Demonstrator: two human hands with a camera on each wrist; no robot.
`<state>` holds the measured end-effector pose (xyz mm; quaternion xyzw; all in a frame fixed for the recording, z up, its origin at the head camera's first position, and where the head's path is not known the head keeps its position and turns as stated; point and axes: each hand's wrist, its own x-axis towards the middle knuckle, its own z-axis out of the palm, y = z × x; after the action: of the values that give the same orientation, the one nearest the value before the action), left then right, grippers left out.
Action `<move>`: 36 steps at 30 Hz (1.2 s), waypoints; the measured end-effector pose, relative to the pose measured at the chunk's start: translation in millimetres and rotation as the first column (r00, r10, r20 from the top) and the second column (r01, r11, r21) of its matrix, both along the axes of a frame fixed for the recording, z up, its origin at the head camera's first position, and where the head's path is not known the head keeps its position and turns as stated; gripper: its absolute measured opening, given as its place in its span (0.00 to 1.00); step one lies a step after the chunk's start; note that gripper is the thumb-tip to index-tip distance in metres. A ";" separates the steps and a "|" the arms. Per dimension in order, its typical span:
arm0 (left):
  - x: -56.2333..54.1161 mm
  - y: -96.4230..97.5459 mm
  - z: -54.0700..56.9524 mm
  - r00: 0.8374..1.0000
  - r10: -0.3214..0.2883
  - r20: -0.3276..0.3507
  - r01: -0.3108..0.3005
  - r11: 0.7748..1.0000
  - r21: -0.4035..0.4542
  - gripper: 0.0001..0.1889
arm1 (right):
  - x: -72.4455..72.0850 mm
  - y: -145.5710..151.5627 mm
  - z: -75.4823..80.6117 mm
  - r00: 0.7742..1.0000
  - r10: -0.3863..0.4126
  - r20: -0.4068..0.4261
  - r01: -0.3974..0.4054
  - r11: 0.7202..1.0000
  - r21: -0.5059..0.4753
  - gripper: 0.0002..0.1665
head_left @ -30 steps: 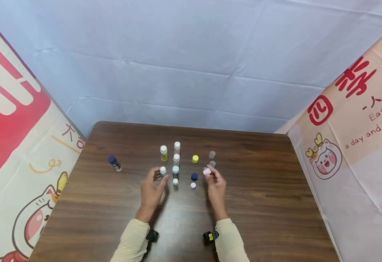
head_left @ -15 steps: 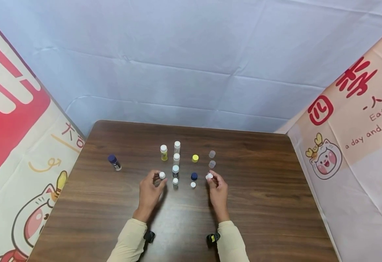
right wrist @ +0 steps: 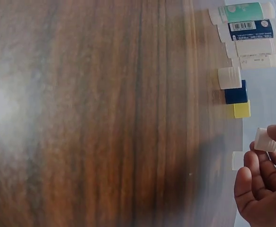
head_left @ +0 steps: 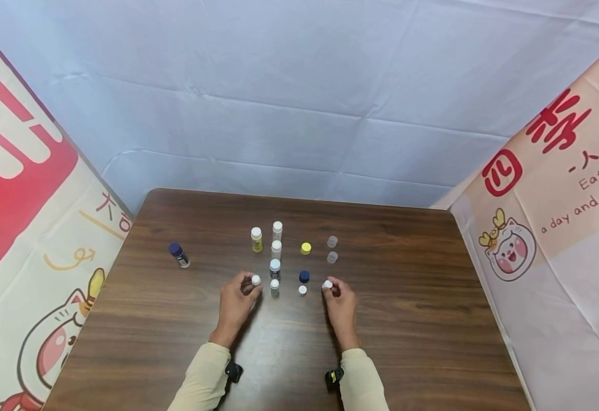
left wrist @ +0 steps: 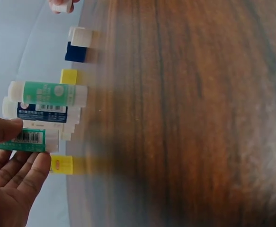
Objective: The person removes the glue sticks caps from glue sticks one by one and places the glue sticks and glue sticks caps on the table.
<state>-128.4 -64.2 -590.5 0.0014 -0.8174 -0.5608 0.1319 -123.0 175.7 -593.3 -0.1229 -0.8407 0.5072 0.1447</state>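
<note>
My left hand [head_left: 235, 302] grips a glue stick with a green label [left wrist: 33, 139] and a white top, between thumb and fingers, slightly above the table. Just right of it a similar green glue stick [head_left: 275, 287] stands upright, heading a column with a navy-labelled one [head_left: 275, 269] and two white ones [head_left: 276, 250] behind. Pinched in my right hand [head_left: 342, 308] is a small white cap [right wrist: 265, 140], also off the table. Between the hands lie another white cap [head_left: 302, 290], a navy cap [head_left: 304, 277] and a yellow cap [head_left: 306, 249].
A yellow glue stick [head_left: 256, 240] stands behind the left hand. Further left is a glue stick with a dark blue cap [head_left: 179, 254]. Two translucent caps [head_left: 332, 257] sit beyond the right hand. Cloth walls enclose the wooden table [head_left: 412, 319] at the back and sides.
Both hands have drawn back toward the person, the left with the green glue stick, the right with the white cap. The standing glue sticks and loose caps have stayed put.
</note>
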 end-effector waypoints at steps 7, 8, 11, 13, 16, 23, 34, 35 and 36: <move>-0.4 -0.5 -6.3 0.999 -0.016 0.037 0.016 1.000 -0.001 0.13 | 0.8 -1.1 1.3 0.999 -0.030 0.015 0.029 0.996 0.086 0.12; -0.5 -0.6 -7.1 0.999 -0.021 0.046 0.021 1.000 -0.002 0.13 | 0.9 -1.1 1.1 0.999 -0.036 0.020 0.034 0.996 0.088 0.12; -0.9 -0.6 -8.8 0.997 -0.026 0.072 0.027 1.000 -0.012 0.13 | 1.0 -1.5 1.1 0.997 -0.057 0.043 0.053 0.994 0.094 0.12; -1.1 -0.6 -9.7 0.996 -0.023 0.086 0.024 1.000 -0.019 0.14 | 1.0 -1.8 0.8 0.996 -0.065 0.062 0.058 0.994 0.098 0.12; -1.5 -0.7 -10.6 0.995 -0.018 0.103 0.020 0.999 -0.027 0.14 | 0.9 -2.7 -0.1 0.994 -0.066 0.088 0.056 0.992 0.113 0.12; -2.3 -0.2 -9.9 0.993 -0.019 0.114 0.024 0.999 -0.043 0.12 | 1.6 -4.8 -2.5 0.985 -0.074 0.157 0.052 0.989 0.139 0.11; -1.6 0.9 -8.9 0.989 -0.026 0.143 0.036 0.997 -0.068 0.12 | 1.3 -3.7 -5.3 0.982 -0.077 0.170 0.047 0.984 0.174 0.11; -1.7 0.9 -9.0 0.990 -0.026 0.141 0.036 0.997 -0.068 0.12 | 1.4 -3.8 -5.4 0.983 -0.077 0.167 0.047 0.984 0.175 0.11; -1.7 1.1 -9.1 0.990 -0.027 0.141 0.037 0.997 -0.069 0.12 | 1.3 -4.1 -5.5 0.983 -0.077 0.165 0.048 0.983 0.176 0.11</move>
<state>-130.1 -63.1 -599.5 0.0229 -0.8439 -0.5320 0.0654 -121.7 171.6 -598.8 -0.1793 -0.8862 0.4157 0.0981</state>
